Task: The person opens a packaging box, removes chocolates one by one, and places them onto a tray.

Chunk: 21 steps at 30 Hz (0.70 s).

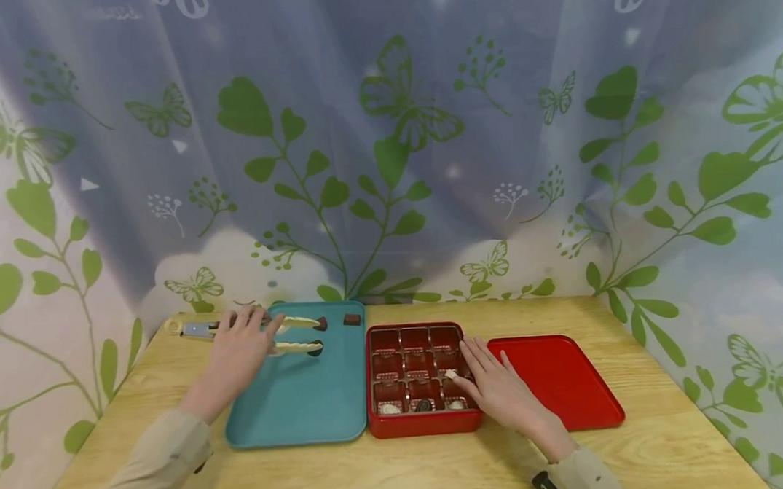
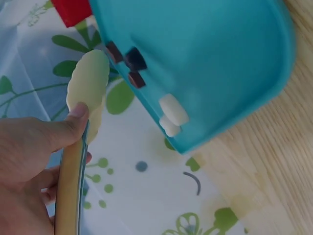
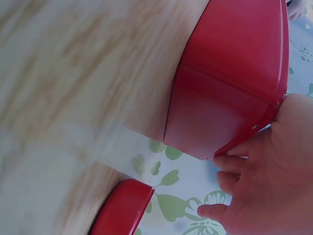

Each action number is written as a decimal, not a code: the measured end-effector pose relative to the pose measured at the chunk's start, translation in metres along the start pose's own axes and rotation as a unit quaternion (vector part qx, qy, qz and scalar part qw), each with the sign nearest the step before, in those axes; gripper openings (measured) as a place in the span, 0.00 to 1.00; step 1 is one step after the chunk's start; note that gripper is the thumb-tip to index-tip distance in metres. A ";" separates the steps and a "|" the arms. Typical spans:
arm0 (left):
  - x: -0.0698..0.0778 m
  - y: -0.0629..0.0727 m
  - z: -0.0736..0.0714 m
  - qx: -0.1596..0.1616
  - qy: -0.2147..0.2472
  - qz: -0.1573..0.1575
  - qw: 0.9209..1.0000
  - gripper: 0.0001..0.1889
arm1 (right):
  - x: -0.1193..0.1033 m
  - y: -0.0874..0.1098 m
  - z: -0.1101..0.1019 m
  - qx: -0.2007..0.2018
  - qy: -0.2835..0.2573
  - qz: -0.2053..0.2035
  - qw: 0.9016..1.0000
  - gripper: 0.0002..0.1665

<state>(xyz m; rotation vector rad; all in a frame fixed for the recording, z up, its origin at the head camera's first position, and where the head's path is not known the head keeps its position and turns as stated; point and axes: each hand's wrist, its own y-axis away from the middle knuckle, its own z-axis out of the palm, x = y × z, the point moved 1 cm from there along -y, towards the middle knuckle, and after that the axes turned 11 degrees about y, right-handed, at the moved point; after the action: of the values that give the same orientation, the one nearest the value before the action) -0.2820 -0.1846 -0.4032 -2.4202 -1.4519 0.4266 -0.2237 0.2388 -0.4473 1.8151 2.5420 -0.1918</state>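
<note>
My left hand (image 1: 241,346) grips a pair of tongs (image 2: 71,181) with cream, scalloped tips, held over the far part of a teal tray (image 1: 294,409). The tips are spread apart. Dark chocolates (image 2: 135,59) and white pieces (image 2: 173,110) lie along the tray's far side. Against the right rim of a red box (image 1: 425,423) rests my right hand (image 1: 496,382), its fingers fairly straight. Clear compartments divide the box. Its nearest row holds a white piece (image 1: 390,409), a dark round piece (image 1: 423,404) and another whitish piece (image 1: 455,404). A small white piece (image 1: 451,374) shows by my right thumb.
To the right of the box, a red lid or shallow tray (image 1: 568,383) lies on the wooden table (image 1: 427,469). Behind the table's far edge hangs a patterned curtain (image 1: 389,201). The teal tray stands close beside the box.
</note>
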 end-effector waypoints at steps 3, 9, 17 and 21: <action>0.007 0.001 -0.005 0.001 0.013 0.007 1.000 0.30 | 0.000 0.000 0.000 -0.004 -0.003 0.002 1.000 0.45; 0.027 -0.003 -0.011 0.035 0.000 0.044 0.998 0.31 | 0.002 0.000 0.001 -0.004 -0.002 0.005 1.000 0.45; 0.065 -0.022 -0.017 0.075 -0.013 0.112 0.991 0.33 | 0.001 -0.001 0.002 0.000 0.003 0.003 1.000 0.45; 0.088 -0.036 -0.021 0.076 -0.009 0.138 0.987 0.32 | 0.001 -0.003 0.002 -0.005 -0.001 0.003 1.000 0.45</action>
<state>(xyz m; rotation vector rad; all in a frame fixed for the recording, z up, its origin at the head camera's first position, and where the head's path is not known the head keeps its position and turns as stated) -0.2626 -0.0921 -0.3793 -2.5034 -1.0496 0.5985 -0.2267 0.2384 -0.4494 1.8173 2.5318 -0.1799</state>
